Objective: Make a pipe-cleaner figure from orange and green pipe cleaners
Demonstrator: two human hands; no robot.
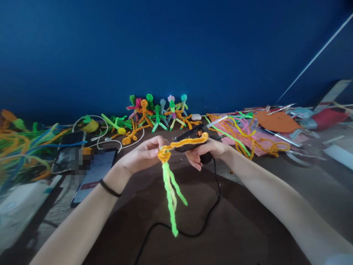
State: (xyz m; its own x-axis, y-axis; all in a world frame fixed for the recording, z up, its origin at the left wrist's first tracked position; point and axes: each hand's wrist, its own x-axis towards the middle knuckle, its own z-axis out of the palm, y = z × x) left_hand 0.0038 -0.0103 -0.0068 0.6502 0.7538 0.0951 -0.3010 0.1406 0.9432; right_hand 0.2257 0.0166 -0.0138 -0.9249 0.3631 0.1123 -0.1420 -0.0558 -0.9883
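Observation:
Between thumb and fingers, my left hand (pixel 146 154) pinches an orange and green pipe-cleaner figure (pixel 164 156) at its coiled orange head. Green strands (pixel 169 195) hang down from the coil, and a loose orange end (pixel 190 141) stretches right, across the front of a black glue gun (pixel 191 137). My right hand (pixel 205 150) is wrapped round the glue gun, whose tip is close to the orange coil. A clear glue stick (pixel 217 121) sticks out of its back, and a black cord (pixel 213 206) runs down from it.
Finished pipe-cleaner figures (pixel 158 114) stand along the blue wall. At left lie loose pipe cleaners (pixel 27 147), a phone (pixel 96 173), another dark phone (pixel 67 147) and a white cable (pixel 106 127). Right are more pipe cleaners (pixel 248 138), orange sheet (pixel 278 121) and scissors (pixel 284 137).

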